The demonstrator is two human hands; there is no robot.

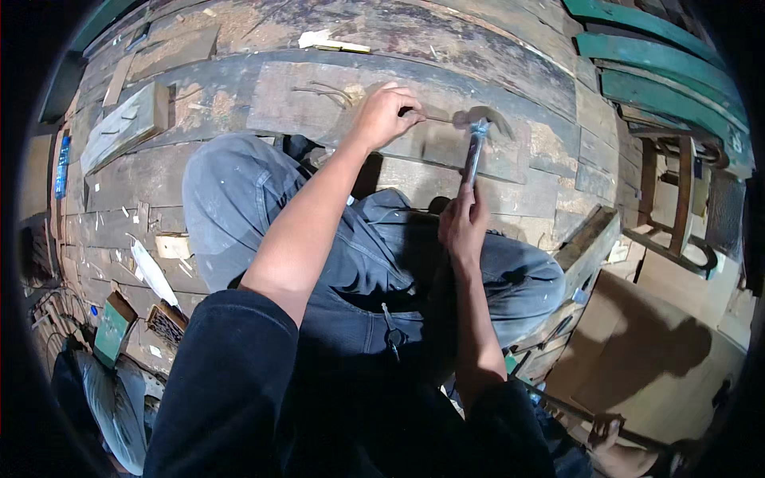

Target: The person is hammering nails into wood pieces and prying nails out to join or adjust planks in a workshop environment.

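My left hand (386, 118) is closed in a pinch on a thin brown metal rod (434, 119) that sticks out to the right, low over a flat wooden board (279, 107). Whether it is a nail or a piece of wire I cannot tell. My right hand (464, 221) is wrapped round the handle of a claw hammer (475, 151). The hammer's head is over the board, close to the rod's right end; whether they touch is unclear. Left of my left hand, several bent thin rods (328, 92) lie on the same board.
A wooden block (127, 127) with nails in it lies at the left on the plank floor (478, 40). Green slats (661, 80) stand at far right, above cardboard (637, 334). A timber beam (588, 239) lies by my right knee. Another person's hand (607, 434) shows at lower right.
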